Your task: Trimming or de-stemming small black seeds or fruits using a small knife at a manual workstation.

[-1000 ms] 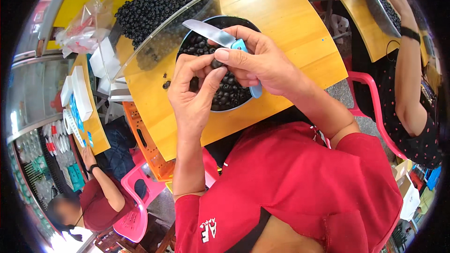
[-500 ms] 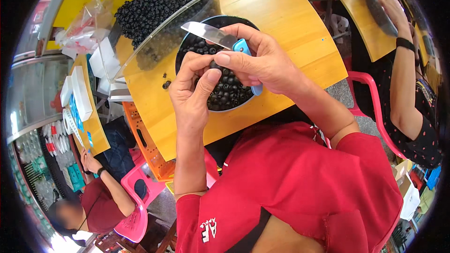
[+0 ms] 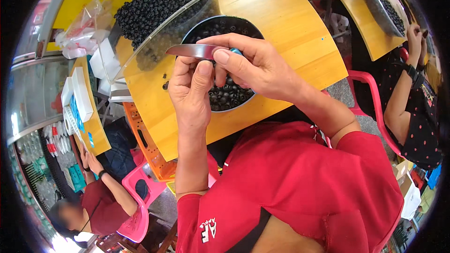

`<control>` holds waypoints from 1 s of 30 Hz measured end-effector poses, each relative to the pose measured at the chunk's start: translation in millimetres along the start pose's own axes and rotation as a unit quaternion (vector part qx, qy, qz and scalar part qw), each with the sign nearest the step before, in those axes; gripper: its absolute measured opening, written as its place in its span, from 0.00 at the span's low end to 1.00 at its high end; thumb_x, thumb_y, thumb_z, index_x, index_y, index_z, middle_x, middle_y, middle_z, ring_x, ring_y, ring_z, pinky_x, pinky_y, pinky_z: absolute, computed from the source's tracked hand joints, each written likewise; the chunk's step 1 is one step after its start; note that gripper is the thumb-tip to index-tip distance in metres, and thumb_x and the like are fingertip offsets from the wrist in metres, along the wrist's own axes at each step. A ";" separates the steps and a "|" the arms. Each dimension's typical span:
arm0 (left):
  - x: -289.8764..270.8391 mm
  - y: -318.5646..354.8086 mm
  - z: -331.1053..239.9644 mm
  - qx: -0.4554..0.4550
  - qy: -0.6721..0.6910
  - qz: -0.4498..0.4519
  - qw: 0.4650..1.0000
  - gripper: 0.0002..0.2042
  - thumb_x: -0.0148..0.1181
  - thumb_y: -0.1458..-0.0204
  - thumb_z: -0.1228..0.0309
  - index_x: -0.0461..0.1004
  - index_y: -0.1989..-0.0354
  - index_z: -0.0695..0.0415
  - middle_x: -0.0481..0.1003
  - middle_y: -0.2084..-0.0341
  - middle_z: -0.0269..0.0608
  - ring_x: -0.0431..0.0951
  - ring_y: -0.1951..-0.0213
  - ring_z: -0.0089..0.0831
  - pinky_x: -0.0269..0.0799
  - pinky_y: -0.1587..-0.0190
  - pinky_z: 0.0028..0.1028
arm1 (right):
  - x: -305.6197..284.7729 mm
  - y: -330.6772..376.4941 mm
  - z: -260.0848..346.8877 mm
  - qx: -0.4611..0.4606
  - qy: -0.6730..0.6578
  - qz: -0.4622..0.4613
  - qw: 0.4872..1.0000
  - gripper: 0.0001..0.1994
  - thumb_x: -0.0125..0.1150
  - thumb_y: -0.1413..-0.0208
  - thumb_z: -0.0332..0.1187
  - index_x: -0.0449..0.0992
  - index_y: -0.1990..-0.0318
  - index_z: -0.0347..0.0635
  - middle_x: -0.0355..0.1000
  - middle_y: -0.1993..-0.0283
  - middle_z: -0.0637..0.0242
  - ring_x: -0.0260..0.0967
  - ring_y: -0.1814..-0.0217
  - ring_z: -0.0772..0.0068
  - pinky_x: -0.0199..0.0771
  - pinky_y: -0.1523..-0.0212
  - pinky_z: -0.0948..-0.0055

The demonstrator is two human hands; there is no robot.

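Knife [image 3: 193,51] swung nearly level, right hand [image 3: 258,68] curled around it

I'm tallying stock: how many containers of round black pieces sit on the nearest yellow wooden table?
2: a clear rectangular plastic bin, far left, and a round dark bowl, nearer. More may lie unseen.
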State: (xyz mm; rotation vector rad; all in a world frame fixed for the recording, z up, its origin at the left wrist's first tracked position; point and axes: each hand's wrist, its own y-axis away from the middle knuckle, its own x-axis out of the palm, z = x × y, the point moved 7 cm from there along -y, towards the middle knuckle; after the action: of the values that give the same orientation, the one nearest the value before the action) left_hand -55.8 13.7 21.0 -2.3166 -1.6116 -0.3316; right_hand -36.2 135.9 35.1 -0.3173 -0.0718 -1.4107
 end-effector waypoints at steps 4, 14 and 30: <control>7.9 -0.2 4.5 -0.015 0.083 -0.002 0.996 0.10 0.57 0.42 0.69 0.70 0.57 0.60 0.72 0.72 0.29 0.66 0.74 0.14 0.59 0.71 0.15 | 0.4 0.0 2.3 0.001 -0.006 -0.002 1.000 0.15 0.46 0.35 0.36 0.71 0.46 0.38 0.69 0.77 0.72 0.57 0.80 0.90 0.56 0.80 0.87; -8.4 3.1 11.1 0.009 0.067 -0.014 0.998 0.11 0.59 0.44 0.71 0.72 0.54 0.59 0.73 0.69 0.31 0.66 0.72 0.16 0.61 0.71 0.15 | -3.0 -3.5 -5.1 0.034 0.000 0.016 0.999 0.14 0.45 0.34 0.37 0.72 0.51 0.37 0.69 0.78 0.72 0.55 0.81 0.91 0.55 0.81 0.87; -48.6 -15.7 -28.1 -0.101 -0.181 0.051 0.977 0.08 0.51 0.43 0.75 0.73 0.57 0.62 0.69 0.79 0.32 0.61 0.81 0.18 0.57 0.77 0.19 | -32.2 3.2 -9.1 0.082 -0.068 -0.049 0.993 0.15 0.45 0.34 0.40 0.72 0.52 0.38 0.68 0.78 0.71 0.49 0.85 0.92 0.48 0.84 0.88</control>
State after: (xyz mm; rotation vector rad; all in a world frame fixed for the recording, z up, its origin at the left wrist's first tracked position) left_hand -87.7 -33.9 31.6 -2.7317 -1.6725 -0.0495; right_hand -39.6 164.7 18.3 -0.2760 -0.3171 -1.4697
